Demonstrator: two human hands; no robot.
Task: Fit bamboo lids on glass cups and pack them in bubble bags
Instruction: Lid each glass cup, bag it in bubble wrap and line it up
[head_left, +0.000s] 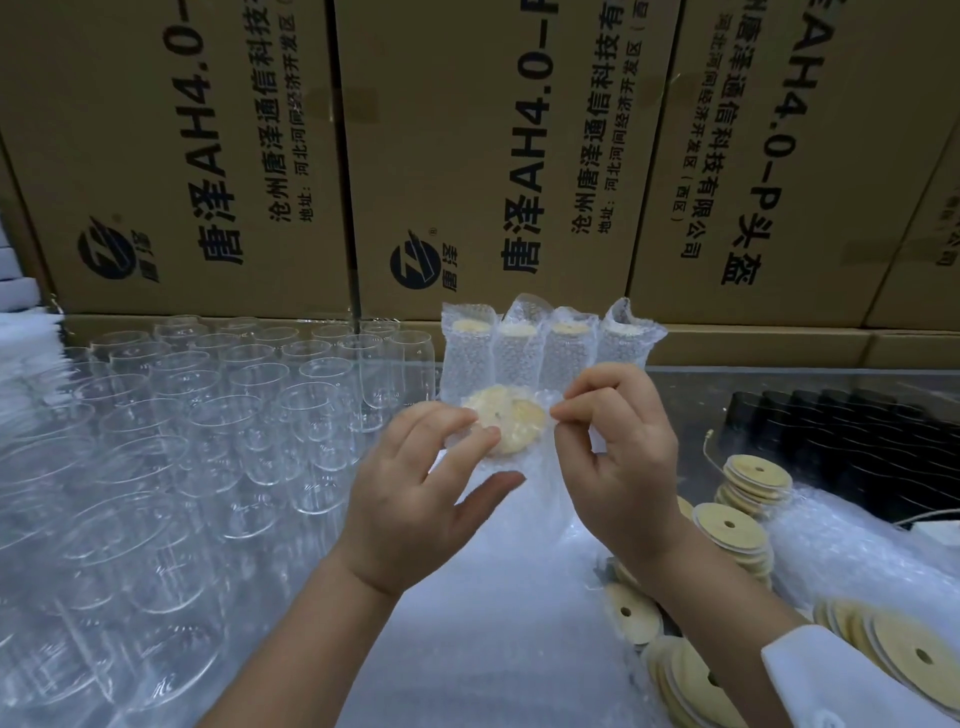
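At centre, a lidded glass cup in a clear bubble bag (511, 426) is held between the left hand (415, 499) on its left and the right hand (623, 467) on its right. Directly behind it, four bubble-bagged lidded cups (540, 353) stand in a row. Rows of clear empty glass cups (208, 415) fill the left side. Stacks of round bamboo lids (727, 525) lie to the right. Brown cardboard boxes (467, 156) stand along the back.

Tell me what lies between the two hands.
A bagged, lidded cup, held by both the left hand and the right hand; the head view shows it.
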